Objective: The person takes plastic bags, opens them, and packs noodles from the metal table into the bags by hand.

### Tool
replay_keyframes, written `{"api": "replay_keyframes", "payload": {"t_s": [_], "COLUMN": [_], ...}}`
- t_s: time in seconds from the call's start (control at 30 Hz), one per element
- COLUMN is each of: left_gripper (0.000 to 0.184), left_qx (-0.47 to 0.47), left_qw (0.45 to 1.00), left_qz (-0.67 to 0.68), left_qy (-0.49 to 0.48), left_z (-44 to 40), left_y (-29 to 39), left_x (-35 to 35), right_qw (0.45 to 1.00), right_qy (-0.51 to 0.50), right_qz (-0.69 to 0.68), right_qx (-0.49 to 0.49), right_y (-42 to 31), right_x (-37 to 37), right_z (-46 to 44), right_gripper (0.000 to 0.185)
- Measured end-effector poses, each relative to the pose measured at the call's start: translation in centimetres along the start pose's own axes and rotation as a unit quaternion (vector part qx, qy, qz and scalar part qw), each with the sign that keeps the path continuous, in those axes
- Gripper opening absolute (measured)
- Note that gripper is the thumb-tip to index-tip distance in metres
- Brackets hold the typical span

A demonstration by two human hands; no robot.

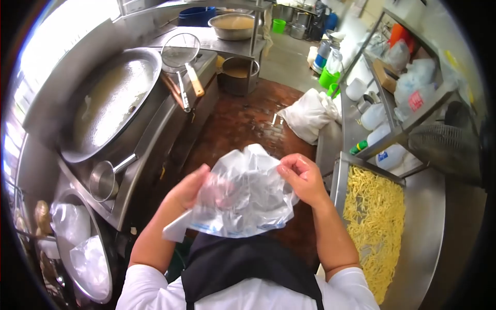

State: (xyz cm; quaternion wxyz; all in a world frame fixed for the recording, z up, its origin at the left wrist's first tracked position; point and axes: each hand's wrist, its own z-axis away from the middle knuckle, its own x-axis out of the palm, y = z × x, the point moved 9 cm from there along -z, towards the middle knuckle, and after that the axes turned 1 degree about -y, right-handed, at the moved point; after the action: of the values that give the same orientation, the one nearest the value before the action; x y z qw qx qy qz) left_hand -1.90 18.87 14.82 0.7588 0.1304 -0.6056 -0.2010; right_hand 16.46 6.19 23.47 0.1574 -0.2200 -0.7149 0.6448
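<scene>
In front of my dark apron (pixel 240 263) I hold up a clear plastic bag (pixel 250 194), crumpled, with blue print along its lower edge. My right hand (pixel 304 178) pinches its upper right side between thumb and fingers. At the left side my left hand (pixel 194 187) grips the bag, its fingers blurred behind or inside the plastic; I cannot tell which. A white flap hangs from the bag's lower left corner.
On the left are a large wok (pixel 111 108), a mesh skimmer (pixel 180 50), a small strainer (pixel 103 181) and a metal bowl (pixel 106 268) with bagged contents. To the right, a tray (pixel 341 181) holds yellow noodles (pixel 372 227) below a shelf. A white sack (pixel 309 116) stands ahead.
</scene>
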Motion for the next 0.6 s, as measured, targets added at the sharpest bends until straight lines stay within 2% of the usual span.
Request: {"api": "replay_keyframes", "payload": {"t_s": [0.03, 0.07, 0.17, 0.23, 0.27, 0.33, 0.37, 0.4, 0.47, 0.5, 0.53, 0.6], "left_gripper": [0.051, 0.043, 0.042, 0.058, 0.058, 0.078, 0.09, 0.09, 0.084, 0.088, 0.088, 0.096], "left_qx": [0.018, -0.022, -0.055, -0.013, -0.023, -0.023, -0.041, -0.053, -0.104, -0.116, -0.139, -0.123], "left_qw": [0.984, 0.963, 0.962, 0.976, 0.977, 0.992, 0.986, 0.984, 0.962, 0.973, 0.968, 0.983], "left_qz": [-0.128, -0.238, -0.24, -0.21, -0.207, -0.093, -0.081, -0.078, 0.107, 0.118, 0.115, 0.082], "left_qy": [0.122, 0.122, 0.116, 0.057, 0.05, -0.082, -0.14, -0.15, -0.229, -0.162, -0.174, -0.104], "left_z": [-0.3, -1.3, -4.8, -6.9, -7.7, -9.0, -9.8, -10.6, -11.8, -12.5, -13.2, -15.5], "left_y": [0.0, -0.4, -1.8, -1.4, -1.5, -1.2, -1.5, -1.7, -2.1, -2.9, -3.3, -3.5], "left_x": [-0.9, -0.8, 0.0, 1.0, 1.3, 4.3, 5.2, 5.6, 8.7, 9.0, 9.7, 9.3], "right_qw": [0.999, 0.998, 0.991, 0.97, 0.929, 0.857, 0.846, 0.837, 0.841, 0.856, 0.862, 0.882], "right_qy": [-0.004, -0.006, 0.022, 0.087, 0.125, 0.17, 0.182, 0.187, 0.143, 0.12, 0.127, 0.202], "right_qz": [0.034, 0.067, 0.129, 0.223, 0.348, 0.485, 0.5, 0.506, 0.507, 0.495, 0.486, 0.426], "right_qx": [-0.005, -0.007, 0.019, 0.039, 0.015, -0.038, -0.046, -0.091, -0.121, -0.085, -0.067, 0.024], "right_y": [0.0, 0.2, 1.8, 3.2, 2.5, 0.8, -0.1, -1.5, -1.5, 0.3, 1.4, 5.3], "right_x": [-0.8, -1.5, -4.5, -6.9, -7.9, -7.5, -6.5, -4.5, -0.3, 1.0, 1.1, -1.5], "right_z": [0.3, 0.7, 0.9, 0.7, 1.1, 1.0, 1.0, 0.7, -0.1, -0.8, -1.4, -2.4], "right_gripper": [0.013, 0.013, 0.014, 0.018, 0.03, 0.045, 0.053, 0.056, 0.066, 0.071, 0.073, 0.076]}}
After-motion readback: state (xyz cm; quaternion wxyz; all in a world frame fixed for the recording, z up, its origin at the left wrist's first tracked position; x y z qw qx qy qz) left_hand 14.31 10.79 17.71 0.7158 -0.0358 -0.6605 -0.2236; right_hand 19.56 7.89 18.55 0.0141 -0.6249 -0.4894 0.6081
